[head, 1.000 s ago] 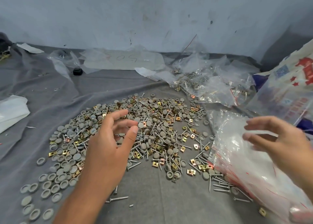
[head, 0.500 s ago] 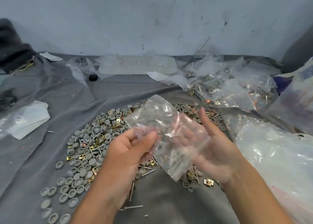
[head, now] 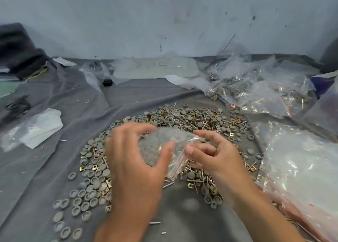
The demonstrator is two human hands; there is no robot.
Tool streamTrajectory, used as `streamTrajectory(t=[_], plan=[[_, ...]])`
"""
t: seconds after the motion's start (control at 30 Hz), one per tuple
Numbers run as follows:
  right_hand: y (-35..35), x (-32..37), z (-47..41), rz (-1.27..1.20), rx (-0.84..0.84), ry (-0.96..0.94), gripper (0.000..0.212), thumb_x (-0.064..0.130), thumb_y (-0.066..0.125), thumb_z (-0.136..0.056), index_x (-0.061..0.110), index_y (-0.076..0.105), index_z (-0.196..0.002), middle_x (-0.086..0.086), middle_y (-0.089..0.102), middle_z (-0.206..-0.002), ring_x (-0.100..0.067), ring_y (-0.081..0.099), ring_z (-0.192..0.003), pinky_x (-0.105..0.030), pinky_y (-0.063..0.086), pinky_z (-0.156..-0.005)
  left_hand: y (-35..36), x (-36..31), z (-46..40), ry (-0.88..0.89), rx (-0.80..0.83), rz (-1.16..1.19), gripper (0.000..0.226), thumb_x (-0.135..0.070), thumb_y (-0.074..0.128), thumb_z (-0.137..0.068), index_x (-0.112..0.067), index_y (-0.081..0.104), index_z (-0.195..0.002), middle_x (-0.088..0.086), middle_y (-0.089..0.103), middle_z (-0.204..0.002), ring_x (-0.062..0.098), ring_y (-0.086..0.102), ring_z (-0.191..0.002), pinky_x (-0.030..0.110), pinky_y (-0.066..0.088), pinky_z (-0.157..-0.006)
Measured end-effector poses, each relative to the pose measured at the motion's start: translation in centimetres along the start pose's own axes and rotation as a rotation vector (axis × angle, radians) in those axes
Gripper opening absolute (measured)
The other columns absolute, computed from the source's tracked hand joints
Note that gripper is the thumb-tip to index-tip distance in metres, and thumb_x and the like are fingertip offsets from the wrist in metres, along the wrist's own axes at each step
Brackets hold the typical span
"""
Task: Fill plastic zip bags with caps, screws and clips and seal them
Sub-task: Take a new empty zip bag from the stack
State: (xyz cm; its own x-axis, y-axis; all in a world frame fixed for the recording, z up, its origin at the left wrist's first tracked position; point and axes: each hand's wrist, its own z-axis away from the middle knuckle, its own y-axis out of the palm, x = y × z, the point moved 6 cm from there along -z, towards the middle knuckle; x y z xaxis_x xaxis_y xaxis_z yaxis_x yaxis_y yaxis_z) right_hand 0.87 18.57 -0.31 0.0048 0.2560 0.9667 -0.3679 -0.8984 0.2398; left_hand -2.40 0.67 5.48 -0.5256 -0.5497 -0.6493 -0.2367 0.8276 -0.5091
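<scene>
Over the middle of the grey-clothed worktop (head: 54, 168), the left hand (head: 135, 168) and the right hand (head: 214, 157) hold a small clear zip bag (head: 164, 146) between them, the left thumb and curled fingers gripping its left part and the right fingers pinching its red-lined edge. Beneath the bag lies a wide heap of grey caps (head: 91, 187), screws (head: 182, 126) and brass clips (head: 191, 186). Filled bags (head: 256, 92) pile up at the far right, and a stack of empty bags (head: 301, 168) lies near right.
</scene>
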Motion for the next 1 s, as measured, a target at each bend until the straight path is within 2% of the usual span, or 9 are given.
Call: streamTrajectory(t=[0.07, 0.17, 0.3, 0.43, 0.63, 0.73, 0.8, 0.9, 1.0], plan=[[0.2, 0.6, 0.3, 0.074, -0.02, -0.088, 0.054, 0.025, 0.086, -0.064, 0.015, 0.063, -0.112, -0.005, 0.077, -0.082, -0.014, 0.075, -0.073, -0.02, 0.057, -0.063, 1.6, -1.2, 0.9, 0.139, 0.183, -0.038, 0.029, -0.063, 0.064, -0.082, -0.04, 0.058, -0.098, -0.023, 0.055, -0.104, 0.008, 0.052, -0.102, 0.032, 0.037, -0.087], [0.2, 1.1, 0.7, 0.164, -0.034, -0.145, 0.048, 0.032, 0.087, -0.063, 0.019, 0.064, -0.103, 0.002, 0.075, -0.079, -0.011, 0.072, -0.064, -0.021, 0.056, -0.058, 2.6, -0.8, 1.2, 0.111, 0.294, -0.004, 0.016, -0.05, 0.072, -0.078, -0.038, 0.063, -0.085, -0.023, 0.061, -0.089, -0.002, 0.057, -0.085, 0.028, 0.044, -0.077], [-0.2, 1.4, 1.1, 0.222, -0.032, -0.15, 0.045, 0.034, 0.087, -0.066, 0.017, 0.061, -0.099, 0.002, 0.075, -0.073, -0.007, 0.068, -0.057, -0.016, 0.049, -0.051, 2.4, 0.0, 1.0, 0.012, 0.364, 0.09, 0.017, -0.048, 0.08, -0.075, -0.038, 0.07, -0.085, -0.024, 0.067, -0.078, -0.003, 0.065, -0.075, 0.011, 0.045, -0.066], [-0.6, 1.3, 1.0, 0.197, -0.025, -0.101, 0.051, 0.035, 0.087, -0.065, 0.014, 0.06, -0.103, -0.004, 0.077, -0.073, -0.015, 0.071, -0.062, -0.018, 0.051, -0.052, 2.5, 0.3, 1.0, 0.012, 0.456, 0.092, 0.014, -0.032, 0.085, -0.079, -0.037, 0.076, -0.089, -0.028, 0.07, -0.081, -0.007, 0.067, -0.078, 0.01, 0.048, -0.069], [-0.5, 0.4, 0.8, 0.036, -0.026, 0.0, 0.061, 0.034, 0.089, -0.059, 0.009, 0.059, -0.105, -0.012, 0.076, -0.079, -0.026, 0.077, -0.08, -0.025, 0.057, -0.059, 2.9, -0.7, 1.4, 0.108, 0.5, 0.024, 0.039, -0.029, 0.081, -0.076, -0.037, 0.063, -0.109, -0.026, 0.07, -0.093, -0.007, 0.066, -0.086, 0.022, 0.056, -0.075], [-0.3, 0.1, 0.7, -0.043, 0.005, 0.042, 0.063, 0.031, 0.09, -0.059, 0.007, 0.058, -0.107, -0.018, 0.076, -0.083, -0.029, 0.077, -0.084, -0.028, 0.058, -0.059, 2.9, -0.6, 1.4, 0.111, 0.466, 0.002, 0.043, -0.022, 0.078, -0.079, -0.04, 0.056, -0.111, -0.025, 0.069, -0.091, -0.006, 0.067, -0.084, 0.026, 0.057, -0.073], [-0.3, 0.3, 0.8, -0.006, 0.014, 0.039, 0.063, 0.034, 0.09, -0.06, 0.01, 0.058, -0.108, -0.016, 0.077, -0.083, -0.029, 0.077, -0.085, -0.026, 0.056, -0.059, 2.9, -0.1, 1.3, 0.067, 0.462, 0.055, 0.037, -0.021, 0.08, -0.081, -0.038, 0.062, -0.108, -0.026, 0.07, -0.088, -0.008, 0.067, -0.083, 0.019, 0.055, -0.073], [-0.7, 0.8, 0.8, 0.146, 0.012, -0.011, 0.062, 0.037, 0.091, -0.057, 0.016, 0.06, -0.107, -0.003, 0.075, -0.075, -0.022, 0.075, -0.075, -0.021, 0.054, -0.058, 2.6, 0.5, 1.1, 0.0, 0.429, 0.091, 0.021, -0.026, 0.084, -0.079, -0.036, 0.074, -0.095, -0.028, 0.071, -0.081, -0.011, 0.067, -0.078, 0.007, 0.049, -0.071], [-0.5, 1.0, 0.9, 0.167, 0.064, -0.053, 0.056, 0.027, 0.092, -0.059, 0.019, 0.062, -0.106, -0.004, 0.074, -0.078, -0.018, 0.074, -0.071, -0.021, 0.054, -0.059, 2.5, 0.8, 1.0, -0.075, 0.396, 0.156, 0.01, -0.03, 0.085, -0.078, -0.035, 0.078, -0.085, -0.03, 0.071, -0.075, -0.009, 0.068, -0.07, 0.008, 0.049, -0.065]])
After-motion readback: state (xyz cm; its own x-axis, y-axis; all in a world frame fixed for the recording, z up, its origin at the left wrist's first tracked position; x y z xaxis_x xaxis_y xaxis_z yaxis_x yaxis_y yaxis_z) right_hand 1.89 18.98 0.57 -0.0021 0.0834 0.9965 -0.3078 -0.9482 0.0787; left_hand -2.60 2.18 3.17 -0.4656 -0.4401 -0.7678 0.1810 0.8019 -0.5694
